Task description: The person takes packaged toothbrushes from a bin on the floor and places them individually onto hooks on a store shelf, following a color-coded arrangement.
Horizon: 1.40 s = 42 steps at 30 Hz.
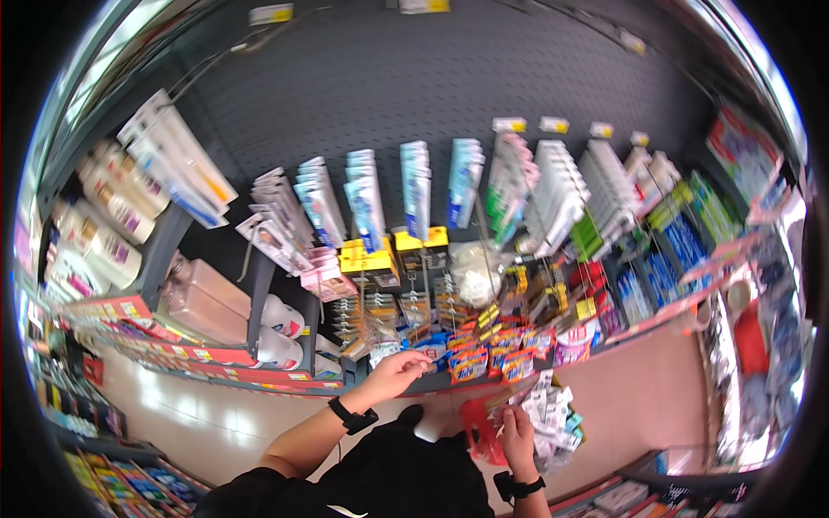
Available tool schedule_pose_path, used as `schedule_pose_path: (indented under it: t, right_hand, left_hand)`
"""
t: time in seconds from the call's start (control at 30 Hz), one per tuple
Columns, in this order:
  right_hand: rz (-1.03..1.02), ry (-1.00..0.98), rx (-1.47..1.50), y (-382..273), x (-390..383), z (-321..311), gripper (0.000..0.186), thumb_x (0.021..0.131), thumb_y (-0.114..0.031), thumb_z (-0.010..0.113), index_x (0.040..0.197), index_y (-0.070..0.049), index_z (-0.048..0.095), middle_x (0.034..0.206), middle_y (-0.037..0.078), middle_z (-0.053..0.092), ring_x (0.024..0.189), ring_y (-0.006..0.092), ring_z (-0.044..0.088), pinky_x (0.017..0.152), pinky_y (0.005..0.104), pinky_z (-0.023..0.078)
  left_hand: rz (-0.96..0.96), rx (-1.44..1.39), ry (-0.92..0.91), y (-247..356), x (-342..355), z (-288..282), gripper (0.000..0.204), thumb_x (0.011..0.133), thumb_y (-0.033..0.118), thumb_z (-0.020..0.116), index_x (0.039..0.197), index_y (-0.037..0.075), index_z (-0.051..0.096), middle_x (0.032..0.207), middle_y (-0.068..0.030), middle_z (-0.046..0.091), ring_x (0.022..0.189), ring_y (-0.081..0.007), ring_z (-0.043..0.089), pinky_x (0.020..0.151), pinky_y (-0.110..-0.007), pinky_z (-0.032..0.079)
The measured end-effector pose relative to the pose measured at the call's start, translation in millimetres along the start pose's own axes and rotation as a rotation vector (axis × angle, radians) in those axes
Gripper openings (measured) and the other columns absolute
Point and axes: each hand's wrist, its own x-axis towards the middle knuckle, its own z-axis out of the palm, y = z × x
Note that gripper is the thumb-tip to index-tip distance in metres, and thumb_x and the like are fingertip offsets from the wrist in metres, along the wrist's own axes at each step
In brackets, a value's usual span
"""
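My left hand (399, 373) reaches toward the front edge of the low shelf, its fingertips pinched together. Whatever they hold, if anything, is too small to make out. Just beyond the fingertips lie blue and white packets (432, 352) and several orange bags of detergent (469, 364). Lower and to the right, my right hand (518, 436) has its fingers closed, and what is in them is hidden. Beside that hand a red plastic basket or stool (482, 430) is partly covered. A box heaped with white packaged goods (553, 419) stands on its right.
Toothbrush packs (414, 190) hang on hooks along the dark perforated panel (389, 95). Yellow and black boxes (369, 263) sit below them. Bottles (112, 246) fill shelves at the left. A white tub (572, 343) stands at the shelf's edge. Another goods rack (129, 483) borders the tiled floor.
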Motion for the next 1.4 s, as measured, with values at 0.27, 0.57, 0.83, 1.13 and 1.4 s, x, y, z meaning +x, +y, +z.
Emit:
schedule_pose_path:
  t: [0.27,0.57,0.83,1.13,1.4]
  right_hand:
    - [-0.362,-0.262,-0.232,-147,43,82,0.018,0.104,-0.007,0.055,0.108,0.004,0.069,0.094,0.008,0.072,0.087,0.0139,0.067,0.08,0.028,0.052]
    - [-0.719,-0.527,-0.389,-325,59,218,0.016,0.099,-0.002,0.06,0.11,0.001,0.071,0.096,0.012,0.072,0.089,0.0203,0.069,0.08,0.0312,0.052]
    - [-0.983,-0.648,-0.248,-390,55,324,0.061,0.091,0.001,0.067,0.148,-0.001,0.045,0.137,0.018,0.057,0.125,0.0279,0.059,0.102,0.0358,0.048]
    - [-0.76,-0.637,-0.038,-391,76,368,0.061,0.094,-0.003,0.064,0.15,0.003,0.041,0.138,0.017,0.057,0.125,0.0229,0.056,0.104,0.0345,0.046]
    - [-0.681,-0.604,-0.002,-391,58,354,0.021,0.098,-0.003,0.064,0.118,0.002,0.065,0.11,0.008,0.069,0.099,0.013,0.064,0.088,0.0278,0.051]
  left_hand:
    - [0.357,-0.214,0.241,96,-47,-105,0.022,0.103,0.009,0.061,0.123,0.002,0.065,0.098,-0.0013,0.068,0.089,-0.0062,0.062,0.079,-0.023,0.05]
    - [0.948,0.113,0.922,157,-113,-187,0.049,0.089,-0.009,0.058,0.136,-0.003,0.048,0.131,-0.0132,0.048,0.121,-0.0203,0.05,0.105,-0.036,0.041]
    - [0.934,0.324,1.067,171,-117,-217,0.077,0.089,-0.004,0.063,0.156,-0.007,0.025,0.162,-0.029,0.025,0.151,-0.0434,0.027,0.121,-0.047,0.025]
    - [0.893,0.225,0.992,163,-105,-224,0.077,0.088,-0.006,0.064,0.155,-0.005,0.027,0.145,-0.0261,0.041,0.135,-0.0396,0.046,0.113,-0.044,0.038]
    - [0.952,-0.151,0.819,152,-106,-216,0.056,0.094,-0.006,0.061,0.145,-0.005,0.039,0.126,-0.016,0.054,0.115,-0.0218,0.058,0.099,-0.033,0.047]
